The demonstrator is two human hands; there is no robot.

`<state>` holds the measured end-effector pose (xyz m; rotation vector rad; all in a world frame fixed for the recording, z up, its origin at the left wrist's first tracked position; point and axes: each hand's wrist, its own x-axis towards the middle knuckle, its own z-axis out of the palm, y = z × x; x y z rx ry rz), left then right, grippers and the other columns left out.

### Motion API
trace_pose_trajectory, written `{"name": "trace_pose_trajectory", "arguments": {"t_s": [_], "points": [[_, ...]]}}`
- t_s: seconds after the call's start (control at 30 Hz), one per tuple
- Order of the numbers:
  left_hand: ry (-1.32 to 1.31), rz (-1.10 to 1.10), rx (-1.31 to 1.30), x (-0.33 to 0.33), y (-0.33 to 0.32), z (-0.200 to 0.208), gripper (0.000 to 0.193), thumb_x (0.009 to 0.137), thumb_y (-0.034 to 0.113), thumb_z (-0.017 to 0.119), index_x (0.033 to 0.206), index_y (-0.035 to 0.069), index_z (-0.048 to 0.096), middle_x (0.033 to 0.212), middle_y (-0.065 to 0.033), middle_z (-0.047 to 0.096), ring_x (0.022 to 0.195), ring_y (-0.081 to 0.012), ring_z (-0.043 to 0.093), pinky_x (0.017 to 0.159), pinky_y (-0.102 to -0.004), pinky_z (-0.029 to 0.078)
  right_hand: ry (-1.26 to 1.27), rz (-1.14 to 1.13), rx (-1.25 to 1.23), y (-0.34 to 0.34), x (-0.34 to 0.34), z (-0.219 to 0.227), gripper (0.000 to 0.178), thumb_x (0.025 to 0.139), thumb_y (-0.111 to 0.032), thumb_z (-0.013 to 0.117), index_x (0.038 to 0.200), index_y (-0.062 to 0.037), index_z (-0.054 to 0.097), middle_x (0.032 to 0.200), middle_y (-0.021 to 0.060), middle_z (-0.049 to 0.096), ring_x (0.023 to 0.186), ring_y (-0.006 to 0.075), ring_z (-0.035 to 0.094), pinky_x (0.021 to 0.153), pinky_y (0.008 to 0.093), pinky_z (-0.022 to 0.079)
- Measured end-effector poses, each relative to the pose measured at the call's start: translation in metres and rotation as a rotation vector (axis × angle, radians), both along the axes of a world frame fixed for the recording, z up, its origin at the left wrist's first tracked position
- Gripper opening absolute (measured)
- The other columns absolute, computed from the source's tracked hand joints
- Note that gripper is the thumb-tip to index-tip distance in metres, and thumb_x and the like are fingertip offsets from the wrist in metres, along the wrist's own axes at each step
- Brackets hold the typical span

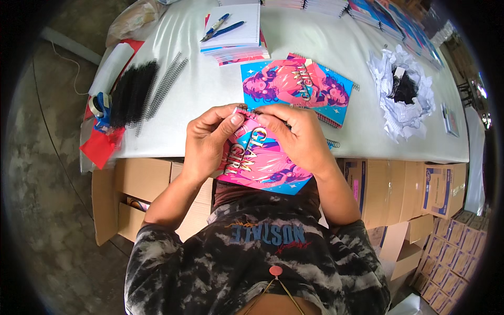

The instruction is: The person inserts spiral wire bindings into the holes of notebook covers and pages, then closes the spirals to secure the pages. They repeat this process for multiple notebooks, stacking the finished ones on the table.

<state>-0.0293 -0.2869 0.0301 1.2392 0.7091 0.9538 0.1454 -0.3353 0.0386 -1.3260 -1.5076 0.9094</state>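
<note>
White satiny cloth covers the tabletop (325, 47), with brown cardboard boxes (388, 189) below its front edge. Just in front of the wearer's body is a notebook with a glossy pink-and-blue illustrated cover (262, 163). The left hand (207, 134) and right hand (299, 134) are both closed in a pinch, thumbs against fingers, on its top edge, where dark wire shows; whether that coil is fully seated cannot be told.

Just beyond, matching notebooks with pink-and-blue covers (273, 84) lie overlapping, coils visible along their edges, so these look bound. Work seems to remain: a bundle of loose black spiral coils (134, 92) lies at left, and a thick stack of ruled white sheets (236, 52), bearing two blue pens (223, 31), appears uncoiled on its visible sides.
</note>
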Motion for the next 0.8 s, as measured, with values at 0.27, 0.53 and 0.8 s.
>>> {"name": "trace_pose_trajectory", "arguments": {"t_s": [0.27, 0.53, 0.8], "points": [[0.014, -0.327, -0.023, -0.009, 0.031, -0.002, 0.015, 0.077, -0.007, 0.058, 0.090, 0.000, 0.059, 0.085, -0.0008, 0.059, 0.074, -0.0046, 0.053, 0.067, -0.0210, 0.043, 0.382, -0.122, 0.067, 0.001, -0.015, -0.028, 0.021, 0.067, 0.010, 0.070, 0.077, -0.0017, 0.056, 0.079, 0.0039, 0.059, 0.072, 0.0090, 0.058, 0.066, 0.0235, 0.048], [0.103, -0.373, 0.090, -0.001, 0.036, -0.008, 0.020, 0.065, -0.014, 0.051, 0.073, 0.004, 0.053, 0.075, 0.0001, 0.048, 0.068, -0.0067, 0.047, 0.059, -0.0208, 0.040, -0.010, -0.240, 0.219, -0.012, -0.025, -0.024, 0.023, 0.064, 0.006, 0.071, 0.079, -0.0023, 0.056, 0.075, 0.0090, 0.057, 0.076, 0.0225, 0.058, 0.063, 0.0334, 0.046], [0.118, -0.507, 0.017, 0.030, 0.042, 0.006, 0.013, 0.070, -0.003, 0.060, 0.080, 0.004, 0.054, 0.083, -0.0007, 0.052, 0.080, -0.0104, 0.050, 0.072, -0.0240, 0.042, -0.030, -0.293, 0.189, -0.027, 0.007, -0.007, 0.029, 0.068, 0.006, 0.067, 0.093, -0.0036, 0.056, 0.080, 0.0085, 0.052, 0.072, 0.0199, 0.052, 0.067, 0.0293, 0.044]]}}
